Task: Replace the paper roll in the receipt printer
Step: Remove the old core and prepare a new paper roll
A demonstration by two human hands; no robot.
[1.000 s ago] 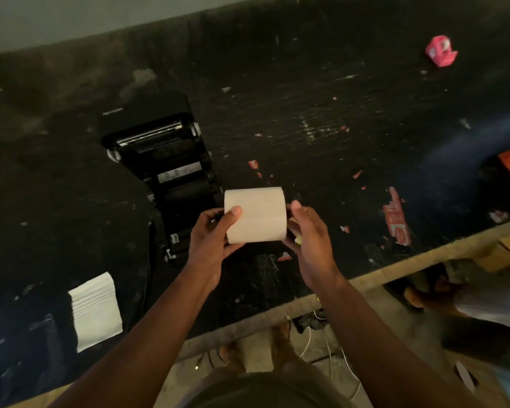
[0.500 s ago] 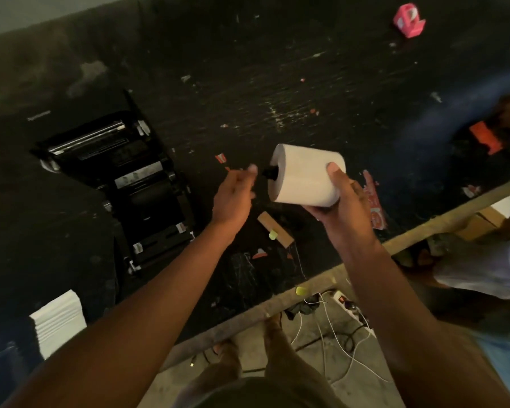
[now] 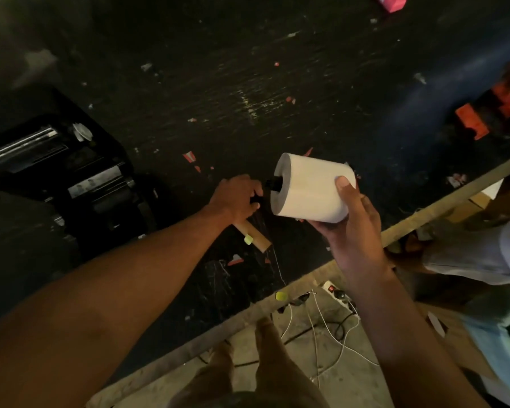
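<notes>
- R hand [image 3: 348,228] cups paper roll [image 3: 309,188] above table, thumb on top.
- L hand [image 3: 236,195] fingers curled at black spindle [image 3: 273,184]; actual pinch unclear.
- Risk: spindle slips out; roll drops short of open printer [image 3: 71,178].

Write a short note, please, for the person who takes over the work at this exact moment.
Right hand: holds the new paper roll in the air, a black spindle sticking out of its core.
Left hand: at the spindle's tip; its grip is hard to judge.
Receipt printer: on the black table at the left, lid open.
An empty cardboard core lies under the left hand.
Done: printer opened.
Left: put the roll in, feed the paper, close the lid.
</notes>
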